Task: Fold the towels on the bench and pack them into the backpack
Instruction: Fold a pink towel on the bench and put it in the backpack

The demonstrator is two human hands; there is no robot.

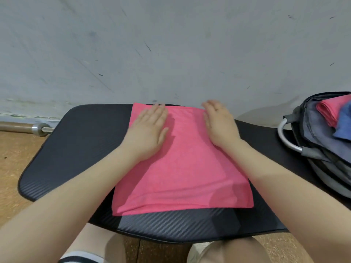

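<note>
1. Towel (182, 168): pink, lying flat in the middle of your black bench (72, 149).
2. Your left hand (148, 135) rests palm-down on its far left part, fingers straight and together.
3. Your right hand (218, 126) lies flat at its far right edge, fingers straight.
4. Backpack (319, 149) sits open at the bench's right end, a pink and a blue cloth inside.

A pink towel (182, 168), folded into a flat rectangle, lies across the middle of the black padded bench (62, 154) in front of me, its far edge at the bench's back edge. To my right on the bench the grey backpack (321, 149) lies open, with a folded pink towel (330, 111) and a blue towel (344, 126) inside it.
</note>
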